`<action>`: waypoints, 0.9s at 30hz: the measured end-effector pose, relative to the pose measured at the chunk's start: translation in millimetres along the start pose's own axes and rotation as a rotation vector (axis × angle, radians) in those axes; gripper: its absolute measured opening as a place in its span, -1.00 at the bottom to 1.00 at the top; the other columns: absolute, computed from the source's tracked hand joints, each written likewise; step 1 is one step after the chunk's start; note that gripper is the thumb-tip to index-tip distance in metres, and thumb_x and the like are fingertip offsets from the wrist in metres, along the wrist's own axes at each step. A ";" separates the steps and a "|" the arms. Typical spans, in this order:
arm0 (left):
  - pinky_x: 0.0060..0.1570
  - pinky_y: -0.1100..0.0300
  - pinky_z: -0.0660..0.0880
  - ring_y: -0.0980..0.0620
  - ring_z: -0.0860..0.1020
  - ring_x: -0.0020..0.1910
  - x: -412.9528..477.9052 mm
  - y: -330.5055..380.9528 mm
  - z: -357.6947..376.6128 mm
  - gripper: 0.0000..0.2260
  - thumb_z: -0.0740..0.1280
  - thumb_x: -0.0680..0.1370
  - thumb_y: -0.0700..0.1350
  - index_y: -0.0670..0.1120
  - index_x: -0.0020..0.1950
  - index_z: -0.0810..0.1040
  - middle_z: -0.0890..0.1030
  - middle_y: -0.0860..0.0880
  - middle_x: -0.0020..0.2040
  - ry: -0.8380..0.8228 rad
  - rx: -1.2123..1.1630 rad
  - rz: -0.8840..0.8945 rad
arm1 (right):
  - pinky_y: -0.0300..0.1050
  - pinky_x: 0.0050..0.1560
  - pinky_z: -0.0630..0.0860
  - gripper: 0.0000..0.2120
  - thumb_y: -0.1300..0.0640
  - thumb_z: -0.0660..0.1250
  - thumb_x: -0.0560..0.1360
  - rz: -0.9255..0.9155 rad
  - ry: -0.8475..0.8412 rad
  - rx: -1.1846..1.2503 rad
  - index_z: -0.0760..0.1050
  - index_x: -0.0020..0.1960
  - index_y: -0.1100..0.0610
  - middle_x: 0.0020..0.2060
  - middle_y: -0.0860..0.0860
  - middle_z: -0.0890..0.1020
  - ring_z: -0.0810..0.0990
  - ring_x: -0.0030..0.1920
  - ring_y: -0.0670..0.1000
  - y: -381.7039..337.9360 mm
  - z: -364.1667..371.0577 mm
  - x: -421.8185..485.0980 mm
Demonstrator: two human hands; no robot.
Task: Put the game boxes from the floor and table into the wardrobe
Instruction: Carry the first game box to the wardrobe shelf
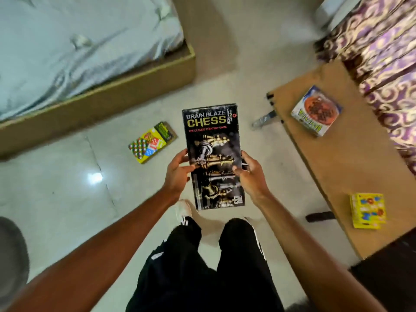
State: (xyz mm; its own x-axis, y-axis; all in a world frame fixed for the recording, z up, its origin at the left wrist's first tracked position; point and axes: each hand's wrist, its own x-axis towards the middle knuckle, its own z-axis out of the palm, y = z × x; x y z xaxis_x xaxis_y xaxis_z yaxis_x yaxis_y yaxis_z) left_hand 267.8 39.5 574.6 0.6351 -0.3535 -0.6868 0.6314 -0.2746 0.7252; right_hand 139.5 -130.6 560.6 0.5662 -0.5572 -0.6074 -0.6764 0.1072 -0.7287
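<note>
A long black chess box (211,136) marked "Brain Blaze Chess" hangs in front of me above the floor. My left hand (177,172) grips its left edge and my right hand (249,174) grips its right edge, thumbs on the front face. A colourful yellow game box (152,141) lies flat on the floor near the bed. On the brown table (333,167) at the right sit a white and blue game box (316,110) and a smaller yellow game box (368,210). No wardrobe is in view.
A bed (96,102) with a pale sheet and wooden frame fills the upper left. A purple patterned curtain (382,57) hangs at the upper right behind the table. A dark remote-like object (319,216) lies on the floor by the table. My legs stand below on the glossy tiled floor (67,188).
</note>
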 end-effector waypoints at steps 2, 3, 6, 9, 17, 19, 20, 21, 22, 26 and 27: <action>-0.17 0.15 0.51 0.06 0.58 -0.05 -10.2 29.8 -3.8 -0.51 0.19 0.52 -0.43 0.02 0.35 0.45 0.56 0.05 0.03 -0.026 -0.030 0.041 | 0.13 0.05 0.65 -0.38 0.05 0.38 0.47 -0.033 0.035 0.027 0.27 0.49 -0.06 0.45 -0.04 0.37 0.53 0.29 0.00 -30.7 -4.1 -9.9; -0.15 0.12 0.51 0.04 0.57 -0.03 -11.3 38.6 -3.5 -0.51 0.18 0.52 -0.43 0.03 0.34 0.45 0.56 0.06 0.03 -0.033 -0.043 0.052 | 0.10 0.07 0.65 -0.38 0.07 0.38 0.49 -0.038 0.040 0.031 0.26 0.50 -0.03 0.46 -0.04 0.37 0.51 0.31 -0.01 -39.6 -6.0 -11.8; -0.13 0.10 0.51 0.04 0.56 -0.01 -0.2 68.6 0.9 -0.50 0.19 0.51 -0.41 -0.02 0.38 0.45 0.55 0.04 0.03 -0.066 -0.048 0.101 | 0.05 0.37 0.46 -0.38 0.06 0.37 0.48 -0.082 0.079 0.041 0.27 0.50 0.00 0.44 -0.02 0.40 0.42 0.40 -0.03 -63.8 -12.6 -2.8; -0.11 0.12 0.51 0.02 0.56 0.04 28.4 99.7 14.8 -0.50 0.18 0.50 -0.41 -0.02 0.37 0.45 0.54 0.01 0.09 -0.104 -0.025 0.134 | 0.06 0.32 0.50 -0.39 0.04 0.37 0.46 -0.081 0.097 0.085 0.30 0.48 -0.04 0.40 -0.03 0.44 0.47 0.35 -0.03 -88.9 -20.8 23.5; -0.20 0.21 0.54 -0.04 0.58 0.09 148.4 204.7 73.8 -0.52 0.20 0.50 -0.43 -0.06 0.35 0.48 0.56 -0.02 0.15 -0.061 -0.032 0.211 | 0.11 0.19 0.58 -0.32 -0.06 0.37 0.40 -0.111 0.073 0.087 0.25 0.49 -0.08 0.36 -0.03 0.45 0.54 0.25 0.02 -183.9 -69.2 159.2; -0.15 0.18 0.54 -0.07 0.57 0.11 175.1 234.1 88.4 -0.53 0.21 0.50 -0.43 -0.02 0.30 0.51 0.56 -0.01 0.12 -0.045 -0.031 0.230 | 0.09 0.14 0.61 -0.33 -0.05 0.36 0.42 -0.118 0.057 0.062 0.24 0.49 -0.08 0.35 -0.06 0.44 0.55 0.22 0.02 -213.2 -83.8 190.3; -0.09 0.14 0.53 -0.10 0.57 0.15 192.2 251.0 97.1 -0.54 0.21 0.49 -0.43 -0.02 0.29 0.52 0.57 0.00 0.12 -0.038 -0.032 0.242 | 0.13 0.14 0.60 -0.32 -0.07 0.35 0.41 -0.132 0.044 0.040 0.24 0.49 -0.11 0.33 -0.06 0.45 0.56 0.23 0.06 -227.0 -92.3 212.8; -0.05 0.10 0.53 -0.13 0.56 0.17 206.6 264.3 104.2 -0.54 0.21 0.49 -0.43 -0.04 0.31 0.51 0.57 -0.01 0.13 -0.034 -0.038 0.246 | 0.16 0.14 0.60 -0.32 -0.10 0.35 0.39 -0.144 0.031 0.020 0.24 0.48 -0.13 0.33 -0.05 0.46 0.56 0.24 0.09 -233.0 -98.7 236.0; -0.05 0.10 0.52 -0.14 0.56 0.18 225.4 281.9 113.6 -0.53 0.21 0.50 -0.43 -0.08 0.34 0.48 0.56 -0.03 0.14 -0.032 -0.047 0.244 | 0.15 0.14 0.60 -0.31 -0.10 0.34 0.38 -0.154 0.017 0.007 0.24 0.48 -0.13 0.33 -0.03 0.45 0.56 0.25 0.10 -251.2 -108.5 257.6; 0.21 -0.07 0.50 -0.11 0.56 0.22 288.5 343.3 143.6 -0.49 0.22 0.50 -0.42 -0.08 0.42 0.43 0.55 -0.12 0.28 -0.007 -0.068 0.247 | -0.20 0.24 0.37 -0.40 0.12 0.34 0.53 -0.213 0.022 -0.066 0.24 0.52 0.02 0.38 0.01 0.40 0.39 0.36 -0.03 -326.5 -138.0 324.2; 0.26 -0.11 0.47 -0.09 0.58 0.20 309.0 361.5 151.0 -0.49 0.22 0.50 -0.41 -0.06 0.41 0.44 0.54 -0.13 0.31 -0.001 -0.075 0.255 | -0.24 0.22 0.34 -0.42 0.17 0.32 0.55 -0.219 0.027 -0.074 0.24 0.52 0.05 0.38 0.02 0.39 0.37 0.36 -0.05 -345.1 -145.4 348.7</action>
State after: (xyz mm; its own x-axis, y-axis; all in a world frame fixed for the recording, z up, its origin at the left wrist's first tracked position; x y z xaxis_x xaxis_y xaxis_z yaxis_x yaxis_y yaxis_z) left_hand 625.1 -304.1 631.9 0.7776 -0.4035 -0.4822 0.4821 -0.1097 0.8692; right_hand 501.9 -481.6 646.2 0.6913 -0.5823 -0.4278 -0.5719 -0.0791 -0.8165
